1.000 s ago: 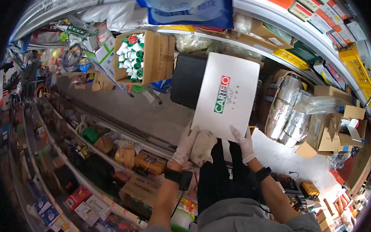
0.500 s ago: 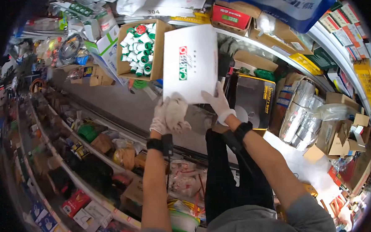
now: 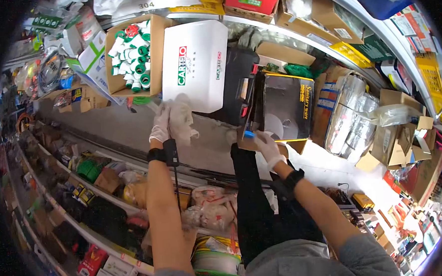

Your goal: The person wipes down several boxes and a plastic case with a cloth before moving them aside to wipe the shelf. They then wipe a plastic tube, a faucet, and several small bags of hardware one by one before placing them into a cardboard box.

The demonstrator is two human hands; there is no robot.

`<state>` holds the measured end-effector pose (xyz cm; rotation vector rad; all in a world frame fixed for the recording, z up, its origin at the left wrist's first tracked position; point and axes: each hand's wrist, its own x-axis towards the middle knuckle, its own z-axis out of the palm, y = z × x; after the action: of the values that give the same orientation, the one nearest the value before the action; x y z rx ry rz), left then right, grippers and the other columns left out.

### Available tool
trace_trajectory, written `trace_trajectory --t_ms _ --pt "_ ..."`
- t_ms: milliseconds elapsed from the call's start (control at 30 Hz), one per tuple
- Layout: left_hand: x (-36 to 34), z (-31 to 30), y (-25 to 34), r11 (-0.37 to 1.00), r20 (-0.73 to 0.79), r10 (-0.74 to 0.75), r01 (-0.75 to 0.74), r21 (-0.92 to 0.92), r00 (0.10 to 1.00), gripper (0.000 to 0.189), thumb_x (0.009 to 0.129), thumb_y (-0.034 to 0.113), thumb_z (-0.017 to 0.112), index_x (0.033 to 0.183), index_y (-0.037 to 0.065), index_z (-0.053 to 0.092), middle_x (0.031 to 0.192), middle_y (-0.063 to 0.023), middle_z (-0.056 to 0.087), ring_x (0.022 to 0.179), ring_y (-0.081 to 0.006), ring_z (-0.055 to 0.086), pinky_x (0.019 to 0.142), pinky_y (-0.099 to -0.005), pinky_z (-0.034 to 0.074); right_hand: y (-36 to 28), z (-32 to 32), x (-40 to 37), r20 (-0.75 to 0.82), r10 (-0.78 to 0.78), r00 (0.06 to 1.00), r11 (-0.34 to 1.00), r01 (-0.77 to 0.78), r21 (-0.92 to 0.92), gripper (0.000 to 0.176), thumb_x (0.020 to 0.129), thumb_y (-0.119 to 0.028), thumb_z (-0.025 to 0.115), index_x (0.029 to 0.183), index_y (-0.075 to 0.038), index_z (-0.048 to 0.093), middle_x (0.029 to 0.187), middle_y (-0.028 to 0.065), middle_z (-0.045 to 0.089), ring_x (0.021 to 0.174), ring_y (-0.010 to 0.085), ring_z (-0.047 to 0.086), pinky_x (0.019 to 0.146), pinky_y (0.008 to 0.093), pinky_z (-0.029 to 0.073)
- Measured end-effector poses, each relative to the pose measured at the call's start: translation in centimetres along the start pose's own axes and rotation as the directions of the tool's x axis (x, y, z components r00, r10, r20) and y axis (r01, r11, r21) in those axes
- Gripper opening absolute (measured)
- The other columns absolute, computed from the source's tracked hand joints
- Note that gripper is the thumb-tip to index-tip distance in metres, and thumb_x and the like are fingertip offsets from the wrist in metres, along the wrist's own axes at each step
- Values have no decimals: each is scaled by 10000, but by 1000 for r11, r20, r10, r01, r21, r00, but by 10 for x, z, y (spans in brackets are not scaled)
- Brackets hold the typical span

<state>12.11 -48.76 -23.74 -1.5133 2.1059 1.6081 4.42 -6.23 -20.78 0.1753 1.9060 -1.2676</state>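
Note:
My left hand, in a whitish glove, is closed on a crumpled off-white cloth at the near edge of a white CARTELO box. That box lies flat, with a black plastic case with red latches at its right. My right hand, gloved too, is away from the white box, low in front of a black Sanitary ware box. Its fingers are closed around a small blue object, whose kind I cannot make out.
An open carton of white and green pipe fittings stands left of the white box. Foil-like rolls in plastic and torn cartons lie at the right. Crowded shelves run along the lower left; a red box sits at the back.
The white box, held up between both hands before, now rests beside the fittings carton. My right hand has left it, moved down and taken the blue object. The view has shifted.

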Motion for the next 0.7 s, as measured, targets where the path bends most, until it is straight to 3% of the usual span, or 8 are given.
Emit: trace_trajectory --t_ms 33,100,133,200,433,567,633,700 --pt "-6 2 7 997 27 52 -51 -53 998 495 975 285 586 1366 -6 498 1229 -172 622 1112 -216 575 939 -304 450 19 -16 -10 -75 18 997 996 -25 -86 544 882 -374 648 1287 -18 575 1179 167 666 1052 246 642 900 344 482" --pt "-5 7 3 990 56 103 -97 -105 993 494 975 283 586 1367 -5 497 1254 -167 609 1121 -214 570 942 -301 450 67 -43 -15 -178 272 946 960 -280 -22 487 878 -354 644 1249 -40 607 1123 157 687 982 256 664 864 349 496" --pt "3 5 -8 983 61 89 -78 -165 994 500 974 281 590 1375 -1 490 1274 -159 594 1136 -213 560 951 -304 450 106 -56 -11 -190 207 960 978 -200 53 392 904 -288 622 1242 -90 613 1073 33 635 905 170 607 709 309 514" --pt "3 6 -10 974 66 76 -60 -220 995 506 972 278 594 1382 4 483 1294 -152 580 1151 -213 550 959 -307 449 98 -77 -18 -172 413 895 900 -372 226 357 907 -275 620 1227 -119 612 1050 29 622 830 168 591 657 300 496" --pt "-37 19 7 959 2 -34 33 -281 999 578 953 292 623 1420 12 429 1280 -138 574 1152 -213 548 951 -301 459 96 -116 8 42 654 755 605 -557 569 449 926 -448 572 1254 -141 556 1220 67 568 1023 216 541 791 381 467" --pt "-80 20 8 960 100 -73 97 -263 992 583 936 305 646 1394 8 441 1271 -152 578 1151 -224 552 961 -322 462 103 -122 43 124 616 778 445 -472 761 630 931 -515 554 1401 -115 426 1413 88 478 1285 303 434 1032 430 398" --pt "-116 34 14 960 164 -81 121 -254 983 552 942 301 635 1377 12 454 1256 -144 585 1126 -219 560 955 -322 467 125 -122 57 159 487 858 496 -423 758 650 925 -525 565 1411 -119 418 1435 89 456 1312 297 415 1080 431 362" --pt "-147 56 12 951 239 -105 168 -259 965 522 949 298 624 1359 15 467 1242 -136 592 1101 -213 569 948 -323 471 94 -119 55 201 606 770 148 -358 922 681 907 -512 618 1423 -122 406 1464 86 435 1345 279 397 1165 423 290"
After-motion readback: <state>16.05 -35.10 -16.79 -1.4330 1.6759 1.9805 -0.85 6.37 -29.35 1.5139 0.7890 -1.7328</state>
